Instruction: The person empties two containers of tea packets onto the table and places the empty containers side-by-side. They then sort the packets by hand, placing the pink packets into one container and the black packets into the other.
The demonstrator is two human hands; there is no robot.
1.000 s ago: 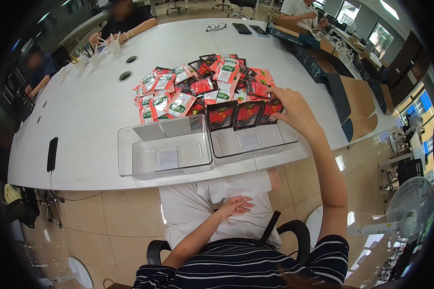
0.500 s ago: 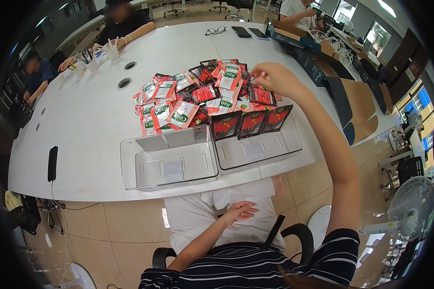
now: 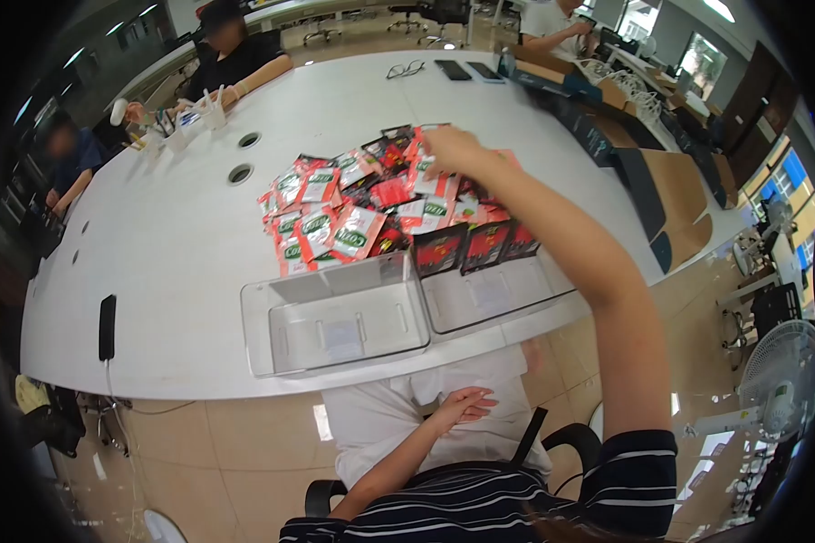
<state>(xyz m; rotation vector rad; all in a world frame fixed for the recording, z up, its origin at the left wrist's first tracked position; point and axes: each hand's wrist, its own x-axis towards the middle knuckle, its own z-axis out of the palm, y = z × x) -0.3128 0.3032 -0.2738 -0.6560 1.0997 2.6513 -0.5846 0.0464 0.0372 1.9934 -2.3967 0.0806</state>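
Observation:
My right hand (image 3: 453,150) is over the top of a pile of packets, its fingers bent down at a red-and-white Cozy packet (image 3: 423,176). Blur hides whether they grip it. Black-and-red packets (image 3: 391,191) are mixed into the same heap. My left hand (image 3: 463,409) lies on my lap, holding nothing, fingers stretched out. Close to the table's front edge is a clear plastic bin (image 3: 261,337) with nothing in it. Beside it on the right, a second clear bin (image 3: 480,312) holds 3 black-and-red packets (image 3: 486,246) upright along its back; my forearm partly covers the rightmost.
A dark power bank-like slab (image 3: 107,328) with a cable lies at left. Glasses (image 3: 406,70) and two phones (image 3: 453,70) rest at the back. Opened cardboard boxes (image 3: 670,204) line the right edge. Cups of pens (image 3: 174,138) stand near two people at far left.
My right hand has moved left, from the pile's right side to above its upper middle. My left hand stays on my lap. The whole view has shifted slightly.

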